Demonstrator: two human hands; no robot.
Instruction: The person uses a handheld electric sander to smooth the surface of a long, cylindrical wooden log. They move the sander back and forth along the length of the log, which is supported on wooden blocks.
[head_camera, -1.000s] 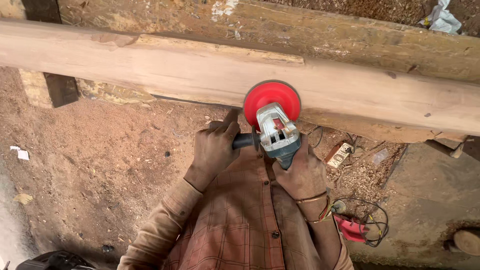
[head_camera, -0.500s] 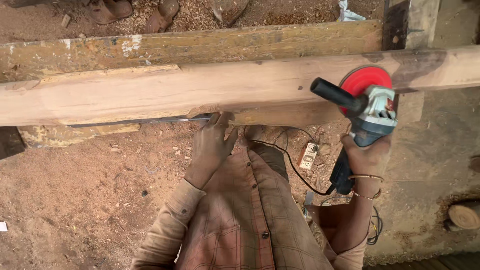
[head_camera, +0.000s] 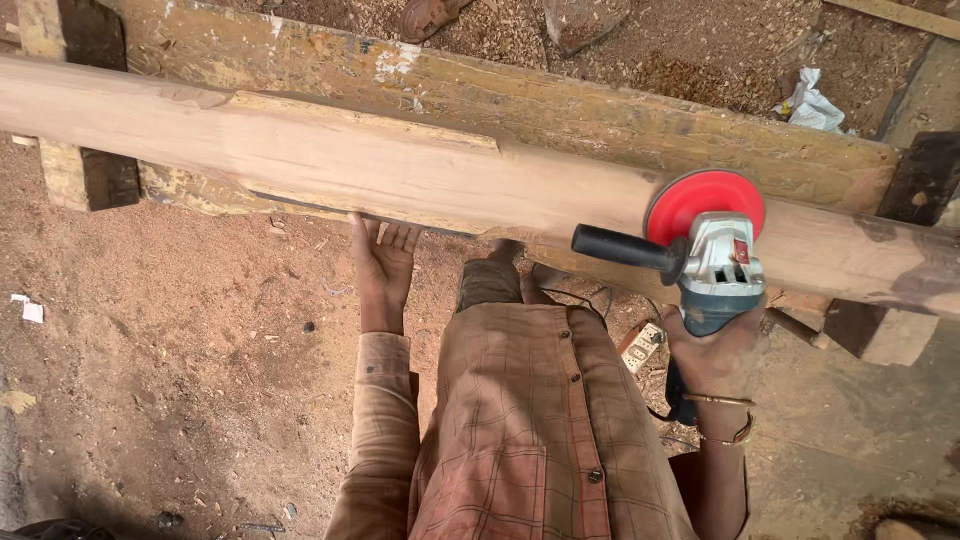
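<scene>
We're sanding the timber beam (head_camera: 420, 175): right hand (head_camera: 715, 350) clamped on angle grinder (head_camera: 715, 265), left hand (head_camera: 383, 262) open-palmed under beam's near edge; next pass needs disc kept flat.

Left hand (head_camera: 382, 262) now under beam (head_camera: 400, 170)

The right hand (head_camera: 715, 350) holds a red-disc angle grinder (head_camera: 705, 245) against the wooden beam (head_camera: 400, 170); the left hand (head_camera: 380, 262) touches its underside.

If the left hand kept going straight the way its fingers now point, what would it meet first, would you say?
The left hand points up at the long wooden beam; its fingertips already seem to touch the beam's lower edge, though depth is unclear.
</scene>
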